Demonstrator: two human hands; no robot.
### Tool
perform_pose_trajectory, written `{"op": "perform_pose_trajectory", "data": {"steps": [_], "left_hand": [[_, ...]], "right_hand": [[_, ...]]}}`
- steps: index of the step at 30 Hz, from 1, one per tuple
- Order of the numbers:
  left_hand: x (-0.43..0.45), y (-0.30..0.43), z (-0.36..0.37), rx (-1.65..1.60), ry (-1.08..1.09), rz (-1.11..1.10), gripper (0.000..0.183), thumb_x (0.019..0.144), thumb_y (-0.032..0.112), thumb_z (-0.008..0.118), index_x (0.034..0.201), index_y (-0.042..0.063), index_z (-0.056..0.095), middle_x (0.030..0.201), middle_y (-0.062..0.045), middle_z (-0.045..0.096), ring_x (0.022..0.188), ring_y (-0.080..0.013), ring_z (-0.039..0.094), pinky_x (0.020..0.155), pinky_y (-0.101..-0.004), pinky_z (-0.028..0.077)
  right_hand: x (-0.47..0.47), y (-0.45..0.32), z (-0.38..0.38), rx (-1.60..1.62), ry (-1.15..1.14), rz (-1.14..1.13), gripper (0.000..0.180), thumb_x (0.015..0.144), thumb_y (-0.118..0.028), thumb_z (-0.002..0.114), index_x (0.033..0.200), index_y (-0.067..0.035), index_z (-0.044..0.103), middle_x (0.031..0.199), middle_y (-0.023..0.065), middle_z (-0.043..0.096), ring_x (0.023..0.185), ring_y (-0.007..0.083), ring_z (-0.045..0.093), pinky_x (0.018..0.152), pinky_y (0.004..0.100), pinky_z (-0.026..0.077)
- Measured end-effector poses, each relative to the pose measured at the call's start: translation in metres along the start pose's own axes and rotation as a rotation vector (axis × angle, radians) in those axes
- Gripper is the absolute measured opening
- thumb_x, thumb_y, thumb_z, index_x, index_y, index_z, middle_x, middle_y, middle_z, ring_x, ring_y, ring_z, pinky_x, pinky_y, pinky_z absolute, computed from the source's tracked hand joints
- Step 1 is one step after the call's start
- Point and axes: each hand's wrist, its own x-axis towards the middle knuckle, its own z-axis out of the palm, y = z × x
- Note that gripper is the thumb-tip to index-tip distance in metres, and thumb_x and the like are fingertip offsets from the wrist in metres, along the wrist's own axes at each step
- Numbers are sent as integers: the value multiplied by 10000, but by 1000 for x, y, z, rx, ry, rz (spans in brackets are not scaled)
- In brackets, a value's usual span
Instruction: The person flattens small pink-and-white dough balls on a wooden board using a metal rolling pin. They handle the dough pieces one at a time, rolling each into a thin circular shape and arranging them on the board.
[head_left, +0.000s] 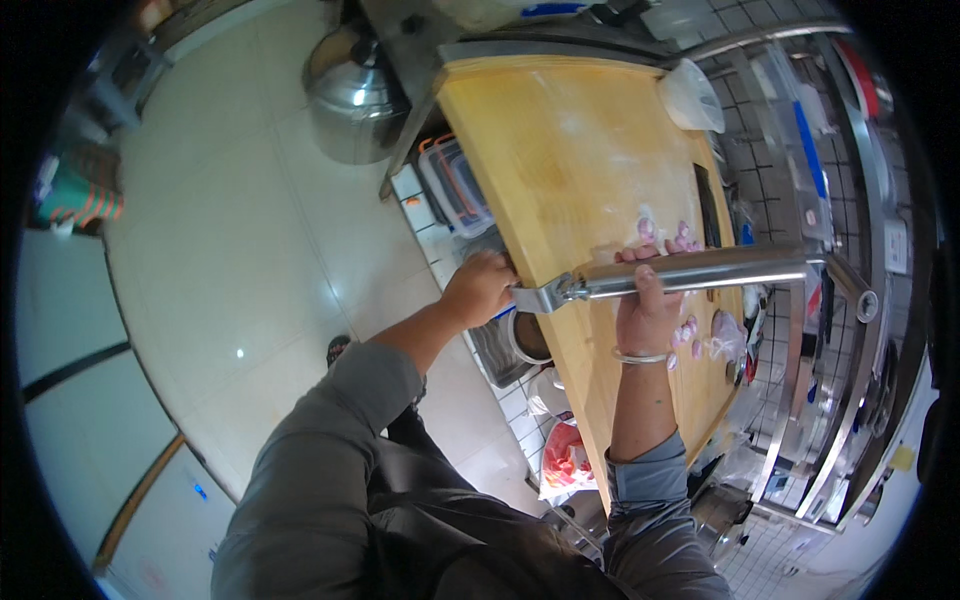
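Note:
A stainless steel tubular device (690, 271) with a flat end bracket lies across the wooden work board (555, 165). Its bracket (536, 298) reaches the board's near edge. Wrapped around the tube is my right hand (649, 304), thumb on top and fingertips showing beyond; a bangle circles that wrist. My left hand (481, 287) is curled beside the bracket at the board's edge, its fingertips hidden. Small pink-and-white pieces (646, 228) lie scattered on the board near my right hand, with a clear plastic bag (726, 335) at the far edge.
A white plastic tub (690, 96) stands at the board's far corner. Below the near edge are plastic boxes (459, 184), a round container (531, 336) and a red-and-white bag (566, 461). A large lidded metal pot (356, 97) is on the left; metal racks (855, 360) line the tiled wall.

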Motion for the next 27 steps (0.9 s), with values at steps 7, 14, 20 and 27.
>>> {"op": "perform_pose_trajectory", "data": {"steps": [7, 14, 20, 27], "left_hand": [[7, 1, -2, 82, -241, -49, 244, 612, 88, 640, 854, 65, 612, 868, -110, 572, 905, -310, 527, 789, -425, 430], [6, -10, 8, 101, -79, 9, 360, 585, 74, 683, 934, 42, 601, 951, -178, 565, 940, -365, 511, 814, -458, 395], [9, -13, 6, 134, -297, 49, 355, 627, 108, 700, 961, 41, 597, 972, -168, 580, 973, -354, 512, 851, -450, 391], [4, -19, 5, 186, -199, 84, 348, 652, 153, 693, 961, 27, 594, 912, -168, 603, 922, -337, 554, 835, -426, 418]], "right_hand": [[1, -3, 3, -147, 69, 23, 495, 710, -63, 609, 1146, -41, 376, 896, 94, 548, 861, 215, 560, 852, 385, 454], [-2, -5, 3, 12, 106, 58, 481, 698, -15, 596, 1130, -35, 383, 880, 93, 569, 858, 198, 576, 756, 325, 473], [-3, 1, -5, -32, 128, 59, 482, 704, 3, 604, 1130, -22, 382, 870, 91, 587, 861, 175, 567, 775, 296, 442], [-3, 4, -5, -56, 94, 5, 487, 744, -26, 630, 1162, -26, 379, 878, 70, 591, 864, 153, 552, 776, 286, 431]]}}
